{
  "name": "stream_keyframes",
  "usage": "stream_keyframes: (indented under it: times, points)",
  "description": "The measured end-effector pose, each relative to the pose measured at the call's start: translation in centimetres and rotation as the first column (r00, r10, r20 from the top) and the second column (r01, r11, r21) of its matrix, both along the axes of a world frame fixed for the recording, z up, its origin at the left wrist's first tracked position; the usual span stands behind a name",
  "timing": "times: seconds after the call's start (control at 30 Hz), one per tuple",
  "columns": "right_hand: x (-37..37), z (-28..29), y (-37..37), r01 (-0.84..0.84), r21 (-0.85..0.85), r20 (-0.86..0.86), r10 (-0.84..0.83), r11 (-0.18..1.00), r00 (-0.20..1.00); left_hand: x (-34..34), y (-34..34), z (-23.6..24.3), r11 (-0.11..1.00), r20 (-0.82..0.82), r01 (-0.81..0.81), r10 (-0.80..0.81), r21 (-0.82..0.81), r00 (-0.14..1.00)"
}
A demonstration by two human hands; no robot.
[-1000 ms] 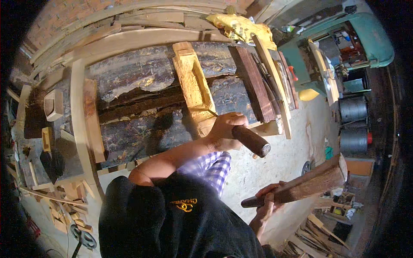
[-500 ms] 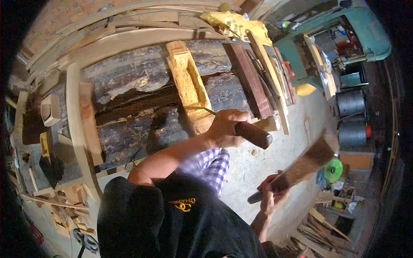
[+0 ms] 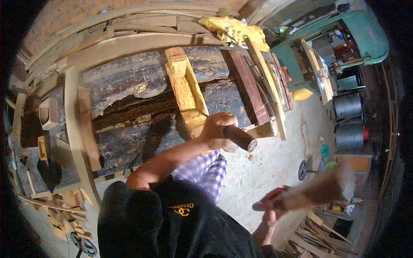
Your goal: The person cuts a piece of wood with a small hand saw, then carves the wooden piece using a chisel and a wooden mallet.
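My left hand [image 3: 211,130] is wrapped round the thick dark wooden handle of a chisel [image 3: 241,138]. Its blade is mostly hidden behind the fingers, at the near end of a yellow wooden block [image 3: 177,71]. A long trough is hollowed into that block, which lies across a dark rough log. Off to the right, clear of the block, my right hand [image 3: 272,205] grips a wooden mallet [image 3: 320,189] by its handle. The mallet's head is smeared by motion.
A dark red beam [image 3: 247,88] and a pale plank [image 3: 266,84] lie right of the block. A yellow sack [image 3: 234,32] sits behind. A green machine [image 3: 372,36] stands far right, near grey spools [image 3: 347,106]. Wood scraps [image 3: 71,215] lie at lower left.
The mallet has swung lower and to the right, away from the chisel. My left hand and the chisel have shifted slightly left and nearer, and less of the blade shows.
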State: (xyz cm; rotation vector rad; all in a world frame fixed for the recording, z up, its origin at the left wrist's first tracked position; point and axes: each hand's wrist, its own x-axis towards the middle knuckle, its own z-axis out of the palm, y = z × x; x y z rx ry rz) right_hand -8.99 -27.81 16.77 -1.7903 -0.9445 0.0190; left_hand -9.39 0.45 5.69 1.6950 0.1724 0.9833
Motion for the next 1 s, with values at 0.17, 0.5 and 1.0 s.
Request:
stream_keyframes:
  times: [0.17, 0.5, 1.0]
  points:
    - [-0.7, -0.1, -0.1, 0.500, 0.384, -0.669, -0.139, 0.776, 0.730, -0.3, -0.7, 1.8, 0.988, 0.168, -0.121, 0.104, 0.097, 0.980]
    - [-2.0, -3.1, 2.7, 0.220, 0.069, -0.504, -0.156, 0.973, 0.850, -3.3, -1.9, 2.2, 0.979, 0.137, -0.106, 0.082, 0.175, 0.987]
    - [-4.0, -6.0, -0.9, 0.281, -0.061, -0.462, -0.277, 0.958, 0.842, -3.6, -2.5, 1.0, 0.914, 0.152, -0.024, -0.042, 0.405, 0.988]
